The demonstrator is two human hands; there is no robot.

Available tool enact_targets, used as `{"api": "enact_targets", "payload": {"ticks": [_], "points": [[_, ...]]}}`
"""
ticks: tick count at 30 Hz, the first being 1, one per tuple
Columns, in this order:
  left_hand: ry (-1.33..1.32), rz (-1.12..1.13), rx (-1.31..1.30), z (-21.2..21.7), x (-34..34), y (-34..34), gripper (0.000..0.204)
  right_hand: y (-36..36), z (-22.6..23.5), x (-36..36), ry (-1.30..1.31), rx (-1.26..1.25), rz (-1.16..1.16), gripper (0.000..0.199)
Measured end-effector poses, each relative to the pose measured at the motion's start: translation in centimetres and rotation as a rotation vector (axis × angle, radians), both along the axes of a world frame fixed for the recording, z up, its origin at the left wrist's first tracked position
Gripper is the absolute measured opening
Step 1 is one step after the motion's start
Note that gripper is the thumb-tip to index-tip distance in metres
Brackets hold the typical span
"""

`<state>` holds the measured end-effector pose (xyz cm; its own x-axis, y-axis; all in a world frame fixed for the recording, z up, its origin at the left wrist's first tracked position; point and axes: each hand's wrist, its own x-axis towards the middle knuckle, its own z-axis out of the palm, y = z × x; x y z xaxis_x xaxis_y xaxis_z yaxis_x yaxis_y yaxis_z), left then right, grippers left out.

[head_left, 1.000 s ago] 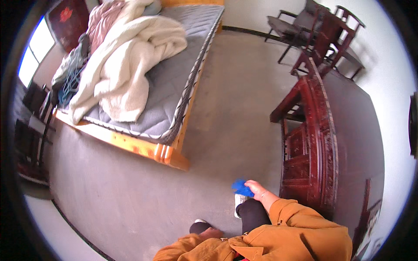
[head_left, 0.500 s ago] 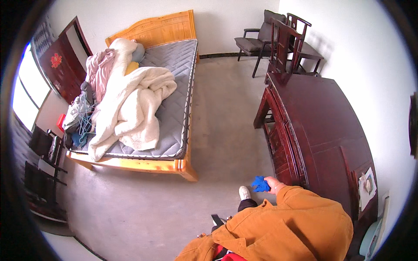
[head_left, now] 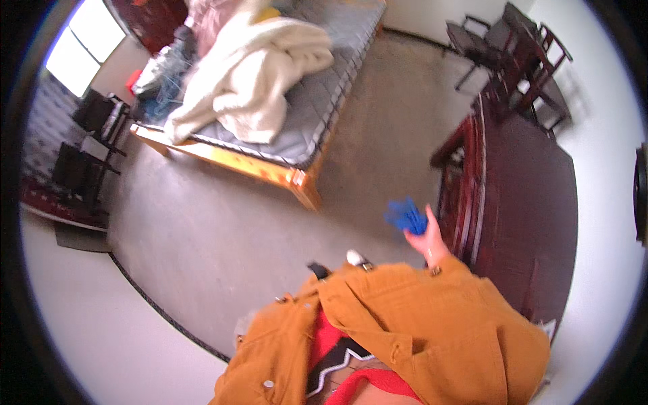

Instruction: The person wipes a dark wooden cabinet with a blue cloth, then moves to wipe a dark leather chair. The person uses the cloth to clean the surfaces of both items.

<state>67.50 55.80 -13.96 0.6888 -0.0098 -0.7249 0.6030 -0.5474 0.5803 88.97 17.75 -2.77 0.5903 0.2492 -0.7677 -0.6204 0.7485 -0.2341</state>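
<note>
You seem to be carrying, your right grip (head_left: 426, 239) clamped on the blue bundle (head_left: 407, 216) above the floor (head_left: 223, 216), just left of the dark surface (head_left: 526, 182), left hand out of view; moving on calls for clearing its edge.

The wooden bed (head_left: 223, 158) stands on the gray floor (head_left: 223, 216), on the left. A gray mattress (head_left: 317, 101) lies on it. A big white blanket (head_left: 253, 81) is bunched up on the mattress, with a pink cloth (head_left: 206, 27) farther back and a messy heap (head_left: 169, 81) on the left. The dark red table (head_left: 526, 202) stands on the floor, on the right.
</note>
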Motion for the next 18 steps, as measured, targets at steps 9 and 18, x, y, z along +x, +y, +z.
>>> {"api": "enact_targets", "payload": {"ticks": [9,18], "points": [[0.259,0.317,0.066,-2.1,-9.3,2.6,0.038,6.5,10.6,8.5,-0.470,0.349,0.268,0.073],[0.282,0.272,0.005,-4.8,-5.7,8.4,0.037,10.9,11.9,8.9,-0.347,0.034,0.376,0.058]]}}
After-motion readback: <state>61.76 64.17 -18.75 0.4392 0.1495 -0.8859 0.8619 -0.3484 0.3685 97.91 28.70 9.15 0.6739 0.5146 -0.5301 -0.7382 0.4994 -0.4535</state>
